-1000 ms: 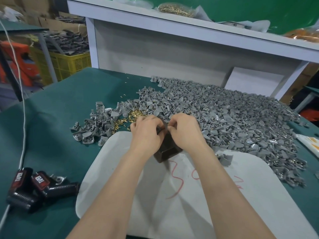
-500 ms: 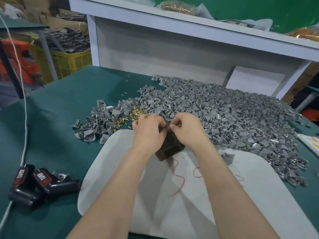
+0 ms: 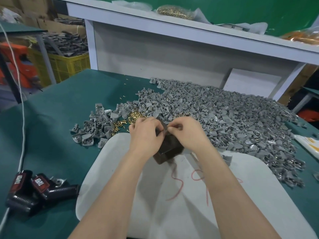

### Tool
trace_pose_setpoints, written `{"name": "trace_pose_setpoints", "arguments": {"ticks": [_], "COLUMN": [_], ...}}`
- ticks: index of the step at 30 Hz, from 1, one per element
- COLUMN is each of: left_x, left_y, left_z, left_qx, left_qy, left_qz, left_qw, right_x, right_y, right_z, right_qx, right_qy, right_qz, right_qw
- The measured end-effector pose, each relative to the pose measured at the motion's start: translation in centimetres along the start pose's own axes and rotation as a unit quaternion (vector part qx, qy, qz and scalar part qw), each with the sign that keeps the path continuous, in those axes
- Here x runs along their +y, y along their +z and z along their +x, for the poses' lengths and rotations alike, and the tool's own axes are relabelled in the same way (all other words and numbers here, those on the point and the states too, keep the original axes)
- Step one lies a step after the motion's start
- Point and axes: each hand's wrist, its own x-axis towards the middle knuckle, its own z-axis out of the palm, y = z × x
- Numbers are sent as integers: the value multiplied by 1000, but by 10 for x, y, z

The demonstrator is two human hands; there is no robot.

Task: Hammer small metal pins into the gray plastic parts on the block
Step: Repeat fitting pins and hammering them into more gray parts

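Observation:
A dark brown block point(image 3: 168, 149) stands on a white mat point(image 3: 189, 204) in front of me. Both hands meet on top of it. My left hand point(image 3: 145, 135) curls its fingers over the block's top left, holding a gray plastic part point(image 3: 161, 123) there. My right hand point(image 3: 187, 131) pinches something tiny at the same spot, hidden by the fingertips. A large heap of gray plastic parts point(image 3: 224, 118) lies behind and to the right. Small brass pins point(image 3: 133, 116) are scattered just left of my hands.
A smaller group of gray parts point(image 3: 96, 128) sits to the left on the green table cover point(image 3: 51, 135). Two black tools with red labels point(image 3: 32, 190) lie at the near left beside a white cable point(image 3: 19, 100). A white shelf point(image 3: 189, 28) stands behind.
Both hands stay on the block's top with only small finger movements. The view has shifted slightly.

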Motion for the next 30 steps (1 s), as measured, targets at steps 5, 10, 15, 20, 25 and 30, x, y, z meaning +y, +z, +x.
{"name": "trace_pose_setpoints", "arguments": {"ticks": [5, 10, 15, 20, 25, 30], "left_x": [-1, -4, -5, -6, -4, -2], "left_y": [3, 3, 2, 3, 1, -1], "left_z": [2, 3, 4, 5, 4, 3], "left_qx": [-2, 1, 2, 5, 12, 15], "left_qy": [-14, -32, -49, -51, -53, -53], "left_qz": [2, 8, -4, 0, -14, -30], "left_qw": [1000, 999, 999, 999, 998, 998], "right_x": [39, 37, 31, 17, 9, 9], "right_y": [-11, -4, -22, -27, -30, -26], "right_z": [-12, -11, -16, -29, -39, -38], "right_qx": [17, -16, -10, 108, 80, 193], "right_qy": [148, 147, 109, -17, -79, -79], "right_qz": [-62, -85, 38, 39, -6, 54], "right_qw": [987, 985, 993, 993, 994, 976]}}
